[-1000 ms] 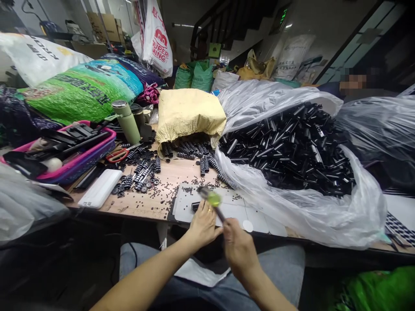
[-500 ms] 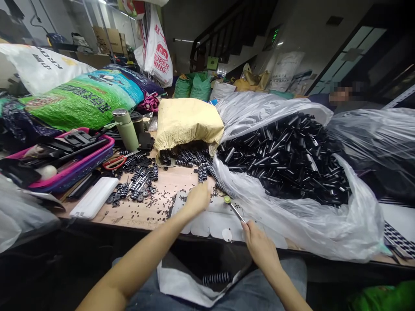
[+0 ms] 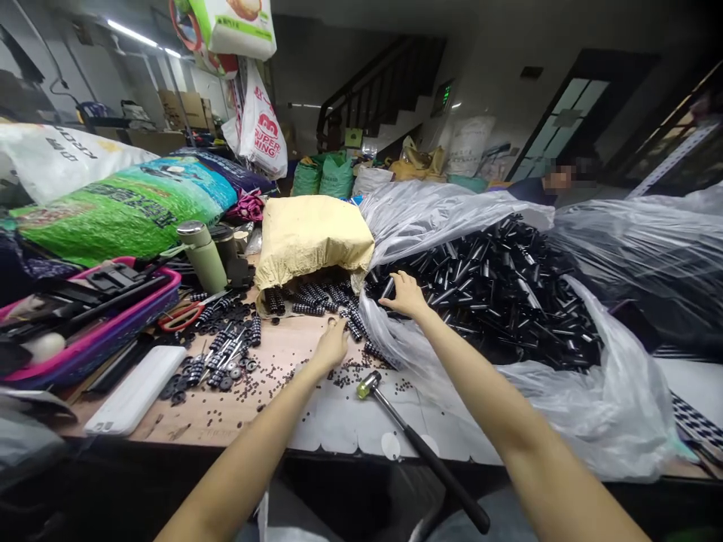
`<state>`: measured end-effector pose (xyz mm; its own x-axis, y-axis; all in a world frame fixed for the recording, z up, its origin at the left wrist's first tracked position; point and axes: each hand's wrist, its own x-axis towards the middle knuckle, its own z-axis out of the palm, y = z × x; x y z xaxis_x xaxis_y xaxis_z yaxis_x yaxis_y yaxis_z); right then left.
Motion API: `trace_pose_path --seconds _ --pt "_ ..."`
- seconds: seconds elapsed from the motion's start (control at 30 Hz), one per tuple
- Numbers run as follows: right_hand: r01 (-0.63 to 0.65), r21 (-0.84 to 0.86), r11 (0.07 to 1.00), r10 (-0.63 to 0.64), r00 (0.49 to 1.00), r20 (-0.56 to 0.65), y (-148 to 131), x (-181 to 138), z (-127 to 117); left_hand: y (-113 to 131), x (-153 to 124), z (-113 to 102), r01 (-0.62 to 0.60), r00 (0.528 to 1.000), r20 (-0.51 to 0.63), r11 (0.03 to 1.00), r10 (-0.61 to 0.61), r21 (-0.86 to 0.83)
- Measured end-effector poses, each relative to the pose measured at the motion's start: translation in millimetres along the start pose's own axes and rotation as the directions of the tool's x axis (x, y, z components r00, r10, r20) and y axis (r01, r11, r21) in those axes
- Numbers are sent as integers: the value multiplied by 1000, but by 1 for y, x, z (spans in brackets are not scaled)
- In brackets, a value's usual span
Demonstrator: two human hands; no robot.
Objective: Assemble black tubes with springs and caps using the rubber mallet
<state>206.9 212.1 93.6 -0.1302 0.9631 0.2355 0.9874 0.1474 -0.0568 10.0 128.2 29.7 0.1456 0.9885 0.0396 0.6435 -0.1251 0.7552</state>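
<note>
A mallet with a yellow-green head (image 3: 368,385) and a black handle lies on the pale sheet (image 3: 333,418), its grip hanging over the table's front edge. My right hand (image 3: 407,295), fingers apart, reaches to the near left of a heap of glossy black tubes (image 3: 486,278). These spill from a clear plastic bag (image 3: 615,406). Beside the black-and-white ridged cylinders (image 3: 316,295), my left hand (image 3: 332,346) has its fingers curled together; whatever they hold is hidden. The cylinders come out from under a cream-coloured sack (image 3: 316,233).
To the left are red-handled scissors (image 3: 181,316), a green flask (image 3: 202,260), a white box-like object (image 3: 135,391) and a pink-rimmed basket (image 3: 163,290). Tiny dark rings (image 3: 271,376) litter the tabletop. Another person (image 3: 534,190) is at the far right.
My right hand has let go of the mallet and moved up to the black tubes. The mallet now rests on the table. The ridged cylinder on my lap no longer shows. The camera view has shifted.
</note>
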Motion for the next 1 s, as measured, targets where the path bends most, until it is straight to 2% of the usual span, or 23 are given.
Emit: trace_pose_path --seconds 0.07,0.13,0.2,0.23,0.3,0.37,0.4,0.47,0.53,0.57,0.63,0.7,0.77,0.8,0.83,0.87,0.93,1.0 --pt "8 -9 1000 -8 997 74 5 28 10 1 -13 -9 27 1000 23 936 -21 -351" --pt "14 -24 1000 -10 991 131 9 42 18 3 -25 -18 92 996 70 715 -61 -693" --pt "21 -48 999 -13 987 163 12 44 25 6 -36 -27 123 992 105 507 -66 -853" --pt "26 -64 998 -14 985 170 13 42 27 7 -41 -32 127 992 115 437 -53 -890" --pt "29 -97 995 -13 985 170 13 34 30 10 -49 -38 128 991 128 367 -25 -921" --pt "19 -126 992 0 989 149 10 26 29 10 -56 -39 108 993 114 401 -8 -910" --pt "8 -139 990 10 992 129 8 22 26 9 -59 -37 85 995 97 473 0 -877" --pt "-22 -160 987 34 997 71 2 13 17 5 -68 -28 3 999 35 714 30 -700" --pt "-45 -117 992 43 999 -20 -6 -1 4 -4 -80 -14 -115 993 -43 938 107 -327" --pt "-38 -54 998 35 998 -54 -11 -13 -4 -9 -88 -7 -163 985 -75 981 155 -106" --pt "19 164 986 -11 999 -47 -23 -49 -19 -22 -106 4 -198 965 -124 949 233 245" --pt "67 460 885 -137 983 121 -34 -98 -27 -33 -124 5 -192 951 -159 909 266 371" --pt "-4 724 689 -320 896 309 -43 -150 -26 -38 -139 -5 -213 943 -189 935 273 285" --pt "-63 799 597 -391 847 359 -46 -174 -22 -39 -143 -13 -227 942 -204 955 265 193" --pt "-125 827 548 -407 824 394 -46 -193 -16 -37 -145 -21 -235 943 -218 968 250 91" --pt "-174 829 531 -381 825 417 -46 -208 -9 -34 -145 -28 -235 946 -229 972 229 -2" --pt "-225 827 516 -273 871 408 -43 -226 5 -25 -140 -36 -225 951 -244 965 188 -136" --pt "-206 799 564 -168 920 355 -40 -231 15 -15 -130 -31 -219 958 -236 943 160 -251"
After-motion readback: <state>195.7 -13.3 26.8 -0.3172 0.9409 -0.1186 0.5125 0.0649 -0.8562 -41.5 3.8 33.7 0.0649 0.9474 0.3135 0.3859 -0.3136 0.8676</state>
